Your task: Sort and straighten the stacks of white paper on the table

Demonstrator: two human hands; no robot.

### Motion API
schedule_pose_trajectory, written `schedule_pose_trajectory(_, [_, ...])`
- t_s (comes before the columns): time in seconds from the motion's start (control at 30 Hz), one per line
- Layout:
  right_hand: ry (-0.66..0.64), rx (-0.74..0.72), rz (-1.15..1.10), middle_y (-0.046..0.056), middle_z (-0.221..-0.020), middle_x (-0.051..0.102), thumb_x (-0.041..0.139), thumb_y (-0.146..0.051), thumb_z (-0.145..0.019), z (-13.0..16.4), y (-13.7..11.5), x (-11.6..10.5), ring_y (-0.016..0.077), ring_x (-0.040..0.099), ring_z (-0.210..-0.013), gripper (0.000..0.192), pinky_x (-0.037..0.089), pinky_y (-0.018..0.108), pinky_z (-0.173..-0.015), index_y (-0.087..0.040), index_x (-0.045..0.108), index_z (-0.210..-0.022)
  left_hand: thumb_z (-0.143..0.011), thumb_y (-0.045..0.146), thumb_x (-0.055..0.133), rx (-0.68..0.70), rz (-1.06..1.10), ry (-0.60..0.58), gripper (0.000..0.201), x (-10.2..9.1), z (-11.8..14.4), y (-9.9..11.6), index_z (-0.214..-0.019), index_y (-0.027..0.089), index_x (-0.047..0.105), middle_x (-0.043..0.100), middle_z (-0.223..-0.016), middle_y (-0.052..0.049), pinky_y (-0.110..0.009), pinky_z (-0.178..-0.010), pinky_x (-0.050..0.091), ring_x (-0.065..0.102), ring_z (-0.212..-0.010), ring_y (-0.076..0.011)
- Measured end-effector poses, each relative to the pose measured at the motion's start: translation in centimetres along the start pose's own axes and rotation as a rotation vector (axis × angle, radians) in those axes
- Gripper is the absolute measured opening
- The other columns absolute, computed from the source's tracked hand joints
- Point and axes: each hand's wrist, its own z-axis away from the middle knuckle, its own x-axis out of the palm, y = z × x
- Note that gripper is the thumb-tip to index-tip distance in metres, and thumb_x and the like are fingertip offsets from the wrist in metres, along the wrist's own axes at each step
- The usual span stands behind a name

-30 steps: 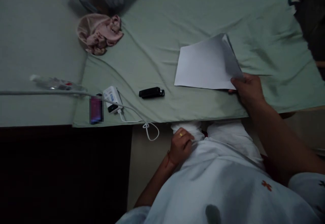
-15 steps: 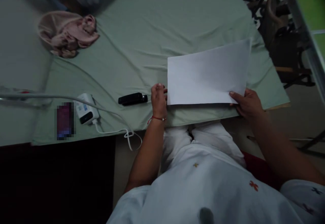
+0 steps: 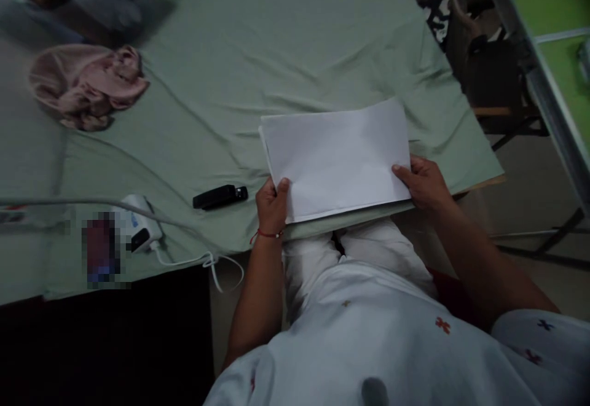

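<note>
Hands: left hand (image 3: pixel 273 204) and right hand (image 3: pixel 421 183) grip the paper stack (image 3: pixel 336 157) by its near corners.
Done: sheets gathered.
Left: stapler (image 3: pixel 220 197) lies untouched.

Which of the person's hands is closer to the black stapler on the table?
Left. The left hand grips the near-left corner of the paper stack, just right of the black stapler but not touching it. The right hand holds the stack's far side, much farther away.

Pixelated object (image 3: pixel 102 247) beside charger (image 3: pixel 138 229)
</note>
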Motion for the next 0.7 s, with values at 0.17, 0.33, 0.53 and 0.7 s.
schedule_pose_trajectory(0.17, [0.106, -0.092, -0.029, 0.002, -0.09, 0.076, 0.079, -0.047, -0.078, -0.1, 0.4, 0.3, 0.0215, 0.069, -0.08, 0.031, 0.058, 0.036, -0.071, -0.028, 0.072, -0.102, -0.07, 0.056, 0.087, 0.008, 0.192, -0.088, 0.05, 0.1, 0.1, 0.2, -0.099, 0.02, 0.07, 0.072, -0.091, -0.002, -0.026, -0.072, 0.05, 0.064, -0.078, -0.0156])
schedule_pose_trajectory(0.33, [0.185, -0.114, -0.031, 0.001, -0.097, 0.076, 0.08, -0.048, -0.077, -0.2, 1.0, 0.4, 0.0236, 0.072, -0.092, 0.027, 0.06, 0.039, -0.079, -0.033, 0.072, -0.099, -0.079, 0.057, 0.08, -0.005, 0.088, -0.065, 0.04, 0.0, 0.3, 0.2, -0.079, 0.019, 0.068, 0.058, -0.067, 0.003, -0.024, -0.057, 0.039, 0.048, -0.059, -0.0108])
schedule_pose_trajectory(0.53, [0.246, -0.136, -0.095, 0.0, -0.09, 0.074, 0.08, -0.047, -0.073, -0.3, 0.8, 0.4, 0.022, 0.071, -0.092, 0.033, 0.06, 0.037, -0.08, -0.03, 0.069, -0.099, -0.07, 0.06, 0.086, -0.017, 0.165, -0.127, 0.047, 0.1, 0.4, 0.6, -0.082, 0.019, 0.067, 0.057, -0.065, 0.004, -0.023, -0.051, 0.034, 0.043, -0.055, -0.0097])
schedule_pose_trajectory(0.7, [0.274, -0.129, -0.114, 0.001, -0.088, 0.074, 0.082, -0.047, -0.071, -0.2, 0.3, 0.6, 0.0238, 0.072, -0.089, 0.032, 0.061, 0.04, -0.078, -0.028, 0.066, -0.091, -0.079, 0.059, 0.08, -0.031, 0.105, -0.082, 0.045, 0.1, 0.5, 0.3, -0.068, 0.021, 0.059, 0.037, -0.054, 0.007, -0.025, -0.046, 0.022, 0.028, -0.049, -0.0085])
